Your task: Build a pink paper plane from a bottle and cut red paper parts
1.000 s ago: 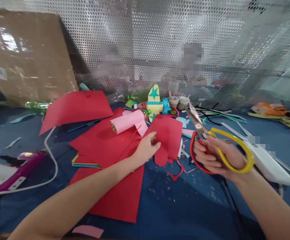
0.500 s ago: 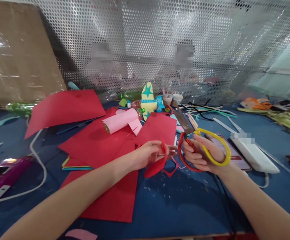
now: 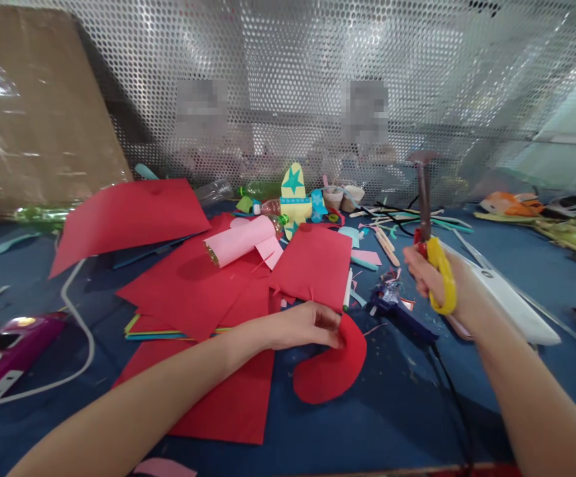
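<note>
My left hand (image 3: 307, 326) pinches the upper inner edge of a curved red paper cutout (image 3: 340, 372) just over the blue table. In my right hand (image 3: 441, 271) is a pair of scissors (image 3: 424, 199) with yellow and red handles, blades pointing up and blurred by motion. Under and between the hands lies a dark blue glue gun (image 3: 404, 317) with a black cord. Red paper sheets (image 3: 312, 265) lie beyond my left hand. A pink paper-wrapped bottle (image 3: 242, 240) rests on them, its cap end green.
Behind stands a yellow paper piece with teal stars (image 3: 295, 195) around a bottle. A white box-like device (image 3: 511, 298) lies by my right forearm. A purple power strip (image 3: 14, 351) with a white cord is at left. Paper scraps and strips (image 3: 367, 257) lie around; a perforated metal panel (image 3: 288, 79) closes the back.
My right hand has swung the scissors right and turned the blades upright, away from the cutout. My left hand has moved the red cutout slightly right and down. The glue gun now shows.
</note>
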A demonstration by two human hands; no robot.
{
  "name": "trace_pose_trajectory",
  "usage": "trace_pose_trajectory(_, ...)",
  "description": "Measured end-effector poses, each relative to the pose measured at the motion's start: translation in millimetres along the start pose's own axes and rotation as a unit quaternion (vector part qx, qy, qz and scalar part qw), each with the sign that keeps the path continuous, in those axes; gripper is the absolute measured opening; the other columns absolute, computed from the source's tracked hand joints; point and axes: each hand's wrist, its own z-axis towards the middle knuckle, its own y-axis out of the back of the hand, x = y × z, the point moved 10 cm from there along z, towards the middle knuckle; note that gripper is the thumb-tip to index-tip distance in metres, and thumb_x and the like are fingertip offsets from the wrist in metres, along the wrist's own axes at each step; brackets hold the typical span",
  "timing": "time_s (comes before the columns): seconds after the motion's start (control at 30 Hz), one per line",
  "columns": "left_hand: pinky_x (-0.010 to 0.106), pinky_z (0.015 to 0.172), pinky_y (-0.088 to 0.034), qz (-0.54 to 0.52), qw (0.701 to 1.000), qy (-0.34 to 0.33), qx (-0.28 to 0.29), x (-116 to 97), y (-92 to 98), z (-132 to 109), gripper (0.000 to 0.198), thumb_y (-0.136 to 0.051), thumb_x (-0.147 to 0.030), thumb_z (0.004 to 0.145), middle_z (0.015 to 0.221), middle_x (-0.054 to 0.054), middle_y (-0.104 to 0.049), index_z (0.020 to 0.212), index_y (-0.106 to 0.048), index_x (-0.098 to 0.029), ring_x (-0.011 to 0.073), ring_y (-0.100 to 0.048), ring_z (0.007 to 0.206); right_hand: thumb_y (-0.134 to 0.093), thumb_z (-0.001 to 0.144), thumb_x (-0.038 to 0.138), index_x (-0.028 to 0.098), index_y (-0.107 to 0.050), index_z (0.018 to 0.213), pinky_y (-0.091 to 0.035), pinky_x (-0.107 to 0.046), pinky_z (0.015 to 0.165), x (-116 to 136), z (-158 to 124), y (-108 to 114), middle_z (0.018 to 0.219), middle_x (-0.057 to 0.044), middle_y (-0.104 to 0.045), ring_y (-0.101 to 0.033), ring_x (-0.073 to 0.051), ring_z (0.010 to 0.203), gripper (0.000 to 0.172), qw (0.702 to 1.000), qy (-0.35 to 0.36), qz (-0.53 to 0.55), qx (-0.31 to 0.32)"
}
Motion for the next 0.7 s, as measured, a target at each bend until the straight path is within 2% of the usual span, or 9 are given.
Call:
trace_pose_trajectory(0.07, 0.03, 0.083, -0.047, 0.004, 1.0, -0.005, 0.016, -2, -2.7, 0, 0.014, -0.076, -0.029, 0.064, 0.082, 0.004, -0.073, 0.074, -0.074, -0.02, 0.0227, -0.065, 0.09, -0.067, 0.073, 0.048, 0.023, -0.045, 0.069, -0.025, -0.029, 0.049, 8, 2, 11, 0.055, 0.003, -0.041, -0.034, -0.014, 0.049, 0.034, 0.99, 0.024, -0.133, -0.027)
trace_pose_trajectory(0.13, 0.031, 0.084, -0.046, 0.007, 1.0, -0.011, 0.027, -3, -4.4, 0, 0.017, -0.076, -0.032, 0.065, 0.083, 0.005, -0.072, 0.075, -0.074, -0.02, 0.0223, -0.064, 0.09, -0.067, 0.075, 0.037, 0.022, -0.049, 0.071, -0.027, -0.031, 0.053, 18, 6, 7, 0.061, -0.001, -0.05, -0.041, -0.016, 0.054, 0.024, 0.968, 0.051, -0.244, -0.013)
trace_pose_trajectory(0.23, 0.029, 0.079, -0.046, 0.013, 0.999, -0.025, 0.026, -5, -4.3, -1, 0.019, -0.078, -0.035, 0.064, 0.079, 0.003, -0.067, 0.072, -0.072, -0.02, 0.0189, -0.062, 0.081, -0.061, 0.081, 0.03, 0.019, -0.056, 0.083, -0.035, -0.032, 0.06, 29, 20, -15, 0.074, -0.008, -0.061, -0.055, -0.022, 0.066, 0.012, 0.93, 0.084, -0.354, 0.048)
trace_pose_trajectory(0.33, 0.025, 0.072, -0.044, 0.03, 0.999, -0.039, 0.012, -11, -3.4, -3, 0.017, -0.079, -0.034, 0.063, 0.077, 0.002, -0.06, 0.069, -0.073, -0.019, 0.0153, -0.056, 0.076, -0.064, 0.084, 0.03, 0.016, -0.06, 0.086, -0.044, -0.034, 0.068, 32, 41, -44, 0.083, -0.008, -0.065, -0.062, -0.023, 0.076, 0.015, 0.887, 0.106, -0.432, 0.124)
trace_pose_trajectory(0.43, 0.023, 0.066, -0.04, 0.051, 0.998, -0.046, -0.001, -20, -3.8, -7, 0.017, -0.083, -0.031, 0.06, 0.076, 0.0, -0.051, 0.069, -0.075, -0.019, 0.012, -0.049, 0.069, -0.061, 0.09, 0.032, 0.015, -0.063, 0.097, -0.051, -0.039, 0.078, 30, 60, -72, 0.097, -0.005, -0.066, -0.063, -0.019, 0.087, 0.019, 0.846, 0.131, -0.478, 0.2)
trace_pose_trajectory(0.53, 0.022, 0.062, -0.039, 0.055, 0.998, -0.043, -0.01, -24, -3.6, -8, 0.022, -0.088, -0.029, 0.051, 0.076, -0.002, -0.047, 0.067, -0.075, -0.02, 0.0092, -0.045, 0.064, -0.059, 0.092, 0.032, 0.016, -0.061, 0.11, -0.053, -0.041, 0.081, 26, 73, -93, 0.111, -0.006, -0.063, -0.063, -0.02, 0.095, 0.024, 0.821, 0.153, -0.493, 0.245)
trace_pose_trajectory(0.63, 0.021, 0.062, -0.039, -0.001, 0.999, -0.03, -0.013, -18, -0.7, -5, 0.028, -0.092, -0.021, 0.041, 0.077, -0.002, -0.05, 0.063, -0.075, -0.019, 0.008, -0.046, 0.065, -0.059, 0.092, 0.031, 0.017, -0.058, 0.117, -0.053, -0.042, 0.082, 22, 85, -105, 0.117, -0.008, -0.061, -0.062, -0.022, 0.098, 0.028, 0.818, 0.17, -0.488, 0.253)
trace_pose_trajectory(0.7, 0.02, 0.062, -0.039, -0.047, 0.999, -0.021, -0.016, -11, 2.7, -2, 0.028, -0.092, -0.021, 0.04, 0.076, -0.002, -0.053, 0.062, -0.074, -0.018, 0.0081, -0.048, 0.066, -0.058, 0.092, 0.031, 0.017, -0.058, 0.118, -0.053, -0.042, 0.082, 21, 93, -109, 0.119, -0.008, -0.06, -0.062, -0.022, 0.099, 0.029, 0.825, 0.178, -0.476, 0.249)
